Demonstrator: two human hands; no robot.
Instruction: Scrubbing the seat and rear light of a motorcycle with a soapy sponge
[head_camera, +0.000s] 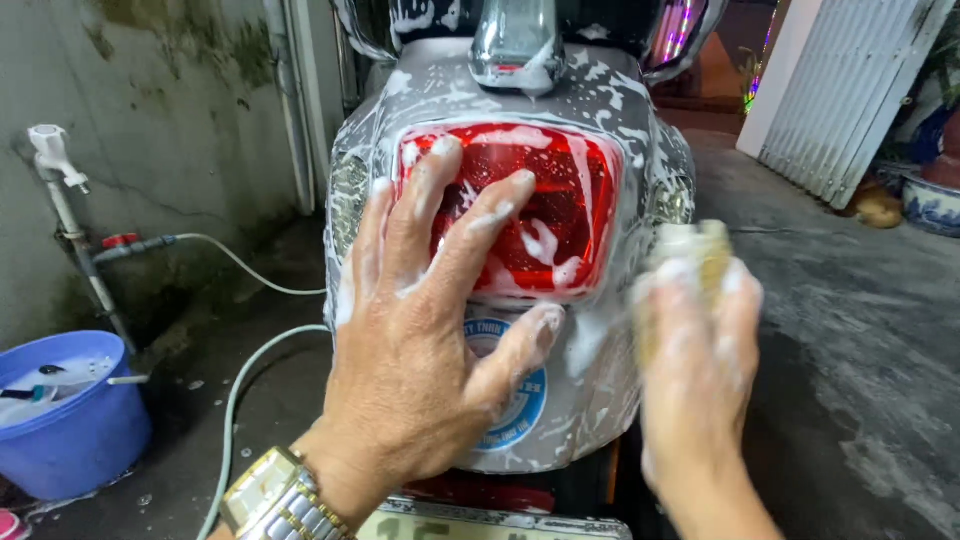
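The rear of a grey scooter (620, 130) fills the middle of the view, streaked with white soap foam. Its red tail light (560, 200) is foamy too. My left hand (420, 340), fingers spread and soapy, lies flat against the tail light and the panel below it, partly covering a round blue and white sticker (520, 410). A metal wristwatch (280, 495) is on that wrist. My right hand (700, 370), blurred, grips a yellowish sponge (690, 250) pressed on the scooter's right rear side.
A blue bucket (70, 420) with soapy water stands at the lower left. A tap on a white pipe (60, 170) and a pale hose (240, 390) run along the stained wall. A white slatted gate (850, 90) and a blue-patterned pot (930, 205) are at right. The concrete floor is wet.
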